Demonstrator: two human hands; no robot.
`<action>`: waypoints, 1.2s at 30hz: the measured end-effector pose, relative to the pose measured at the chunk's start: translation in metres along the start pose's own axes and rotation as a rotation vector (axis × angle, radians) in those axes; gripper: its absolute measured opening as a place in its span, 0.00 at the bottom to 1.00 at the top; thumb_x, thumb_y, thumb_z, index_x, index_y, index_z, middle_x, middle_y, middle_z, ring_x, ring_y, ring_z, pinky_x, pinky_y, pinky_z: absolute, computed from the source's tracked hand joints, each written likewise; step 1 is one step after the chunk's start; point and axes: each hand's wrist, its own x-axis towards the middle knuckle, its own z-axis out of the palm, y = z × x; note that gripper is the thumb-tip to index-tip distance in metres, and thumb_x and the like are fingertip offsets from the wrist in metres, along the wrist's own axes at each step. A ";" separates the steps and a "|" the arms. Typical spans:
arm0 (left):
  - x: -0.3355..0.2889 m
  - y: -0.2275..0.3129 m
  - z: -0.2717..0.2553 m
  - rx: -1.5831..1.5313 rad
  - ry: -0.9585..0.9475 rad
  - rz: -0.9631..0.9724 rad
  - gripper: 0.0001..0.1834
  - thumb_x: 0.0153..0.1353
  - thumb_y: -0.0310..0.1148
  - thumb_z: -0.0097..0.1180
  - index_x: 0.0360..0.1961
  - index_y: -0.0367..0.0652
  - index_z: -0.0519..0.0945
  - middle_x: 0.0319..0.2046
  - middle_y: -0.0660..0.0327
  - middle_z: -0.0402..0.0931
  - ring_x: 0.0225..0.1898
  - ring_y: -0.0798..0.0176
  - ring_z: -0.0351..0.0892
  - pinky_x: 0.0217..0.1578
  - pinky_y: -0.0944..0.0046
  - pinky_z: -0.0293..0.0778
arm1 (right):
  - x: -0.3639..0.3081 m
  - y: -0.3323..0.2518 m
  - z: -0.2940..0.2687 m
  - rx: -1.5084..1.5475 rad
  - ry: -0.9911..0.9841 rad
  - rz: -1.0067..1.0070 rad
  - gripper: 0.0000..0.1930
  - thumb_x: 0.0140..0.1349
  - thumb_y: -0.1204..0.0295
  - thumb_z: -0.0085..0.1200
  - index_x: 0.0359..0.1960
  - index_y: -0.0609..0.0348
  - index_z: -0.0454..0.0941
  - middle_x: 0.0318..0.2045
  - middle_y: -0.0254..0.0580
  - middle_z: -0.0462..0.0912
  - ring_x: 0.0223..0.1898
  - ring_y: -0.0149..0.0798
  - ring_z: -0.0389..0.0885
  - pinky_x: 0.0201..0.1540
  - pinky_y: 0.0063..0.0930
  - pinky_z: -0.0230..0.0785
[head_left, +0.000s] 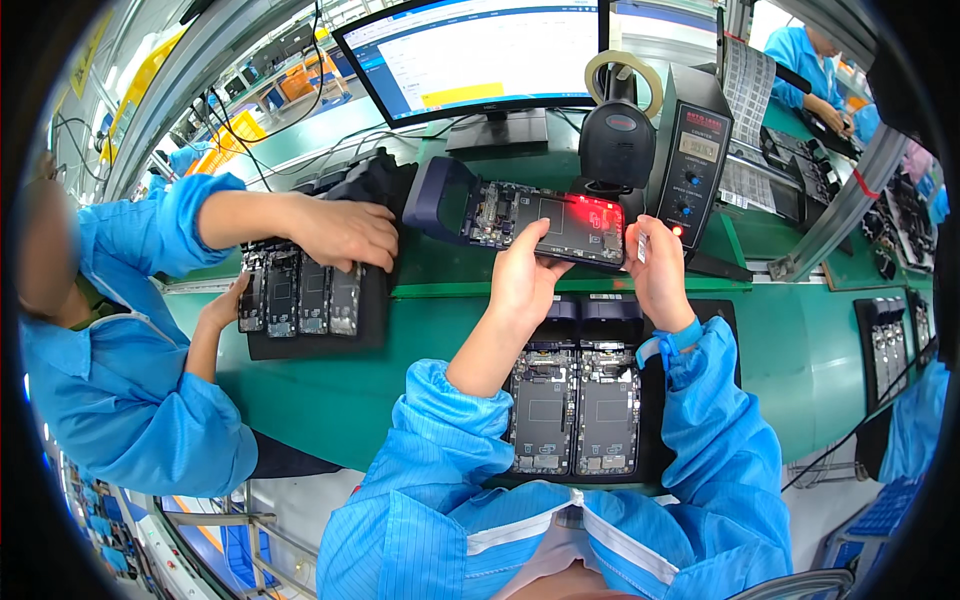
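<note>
Above the bench I hold an opened handheld device (560, 222) with its circuit board bared and a dark purple hollow end piece at its left. My left hand (525, 275) grips its near edge, thumb on top. At the device's right end my right hand (660, 270) is closed, with a small white strip (642, 246) by its thumb. Red light from the black barcode scanner (616, 145) falls on the board. Two similar opened devices (543, 410) lie side by side on a black mat (655, 440) between my forearms.
A monitor (480, 60) stands behind, beside a grey counter box (693, 150) with a label roll (748, 80). A roll of tape (648, 75) sits by the scanner. At left, a co-worker's hand (345, 232) rests over several opened devices (298, 290) on another black mat.
</note>
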 end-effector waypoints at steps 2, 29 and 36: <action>-0.001 0.001 0.001 0.001 0.005 0.016 0.11 0.57 0.31 0.46 0.40 0.38 0.70 0.39 0.58 0.70 0.42 0.61 0.69 0.47 0.54 0.65 | -0.002 -0.003 0.005 -0.005 0.043 -0.008 0.11 0.57 0.67 0.43 0.18 0.54 0.66 0.17 0.28 0.64 0.21 0.23 0.63 0.25 0.20 0.60; -0.008 0.009 0.009 0.036 -0.264 0.107 0.15 0.61 0.39 0.40 0.41 0.40 0.69 0.40 0.58 0.70 0.43 0.63 0.70 0.47 0.59 0.68 | -0.003 -0.012 -0.002 0.031 -0.159 -0.136 0.10 0.56 0.68 0.42 0.18 0.53 0.62 0.19 0.27 0.63 0.23 0.21 0.64 0.28 0.19 0.61; -0.004 0.006 0.002 0.039 -0.190 0.059 0.14 0.60 0.38 0.41 0.41 0.39 0.69 0.41 0.58 0.69 0.45 0.62 0.68 0.50 0.57 0.65 | -0.005 -0.005 0.004 0.035 -0.075 -0.077 0.10 0.57 0.67 0.42 0.19 0.54 0.64 0.19 0.26 0.64 0.24 0.22 0.66 0.31 0.21 0.64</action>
